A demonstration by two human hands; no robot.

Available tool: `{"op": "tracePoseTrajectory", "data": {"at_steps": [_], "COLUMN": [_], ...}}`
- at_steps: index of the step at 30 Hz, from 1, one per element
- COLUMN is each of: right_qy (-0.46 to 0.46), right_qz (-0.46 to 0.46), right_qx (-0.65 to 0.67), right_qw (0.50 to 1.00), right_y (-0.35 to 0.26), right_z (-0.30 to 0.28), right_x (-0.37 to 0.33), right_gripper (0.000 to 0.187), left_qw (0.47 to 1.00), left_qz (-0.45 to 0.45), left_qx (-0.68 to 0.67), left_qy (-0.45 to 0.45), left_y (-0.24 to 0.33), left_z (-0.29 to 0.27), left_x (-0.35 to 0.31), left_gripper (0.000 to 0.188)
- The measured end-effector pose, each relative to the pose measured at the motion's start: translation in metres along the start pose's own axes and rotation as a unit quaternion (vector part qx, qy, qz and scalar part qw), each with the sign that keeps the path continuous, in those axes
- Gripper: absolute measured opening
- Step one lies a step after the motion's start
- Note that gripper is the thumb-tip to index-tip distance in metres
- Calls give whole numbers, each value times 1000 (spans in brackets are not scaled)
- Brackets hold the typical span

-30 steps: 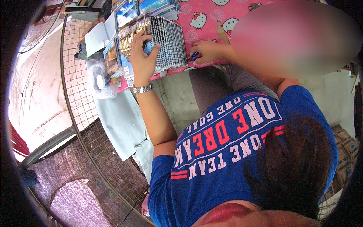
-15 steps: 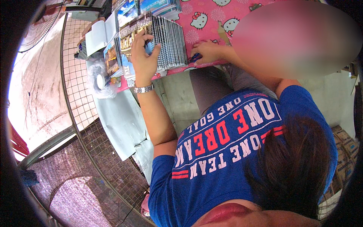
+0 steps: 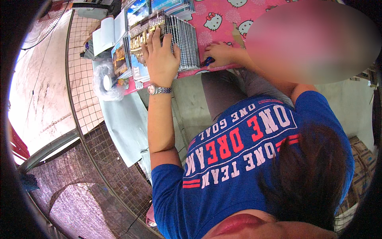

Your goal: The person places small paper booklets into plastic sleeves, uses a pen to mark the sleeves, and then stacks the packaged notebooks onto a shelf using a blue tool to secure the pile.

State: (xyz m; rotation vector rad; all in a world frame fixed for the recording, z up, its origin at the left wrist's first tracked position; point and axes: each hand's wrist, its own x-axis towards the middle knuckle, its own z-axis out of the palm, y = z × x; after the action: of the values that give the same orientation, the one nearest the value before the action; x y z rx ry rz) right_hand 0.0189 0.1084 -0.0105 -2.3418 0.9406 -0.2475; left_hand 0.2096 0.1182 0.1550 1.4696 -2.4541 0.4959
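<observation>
A row of spiral-bound notebooks with black coils and picture covers is stacked near the table's front edge. My left hand, a metal watch on its wrist, lies over the brownish front cover with its fingers spread. Just right of the stack, my right hand rests low over the pink tablecloth. Its fingers are closed around a small dark blue and black tool, whose kind I cannot make out; most of it is covered by the hand.
More notebooks with blue covers lie behind the stack. To the left are an open white-paged book, other picture-covered notebooks and a clear plastic bag around a white round thing. A wire mesh runs beyond the table's left side.
My left hand has shifted right across the top cover and turned its back upward, with the fingers now lying flatter. The right hand stays in nearly the same spot.
</observation>
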Motion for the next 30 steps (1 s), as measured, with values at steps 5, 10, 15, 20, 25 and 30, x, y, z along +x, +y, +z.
{"op": "tracePoseTrajectory", "data": {"at_steps": [5,10,15,20,25,30], "right_qy": [-16,-171,12,26,-22,-157], "right_qz": [-8,78,3,-6,-5,-87], "right_qx": [-31,18,-79,-114,-28,-109], "right_qw": [999,982,997,993,999,978], "right_y": [-2,-8,-4,-6,-1,-2], "right_z": [3,-4,2,11,8,8], "right_x": [5,34,7,5,18,53], "right_gripper": [44,46,48,47,42,39], "left_qw": [999,999,997,997,997,941], "left_qz": [-12,-16,-20,-28,-25,-52], "left_qx": [-43,-49,-71,-69,-77,-314], "left_qy": [-17,-19,-13,-16,0,116], "left_y": [-3,0,-4,-3,-2,-16], "left_z": [1,1,2,1,0,-2], "left_x": [-1,4,2,2,3,-1], "left_gripper": [34,34,32,33,34,33]}}
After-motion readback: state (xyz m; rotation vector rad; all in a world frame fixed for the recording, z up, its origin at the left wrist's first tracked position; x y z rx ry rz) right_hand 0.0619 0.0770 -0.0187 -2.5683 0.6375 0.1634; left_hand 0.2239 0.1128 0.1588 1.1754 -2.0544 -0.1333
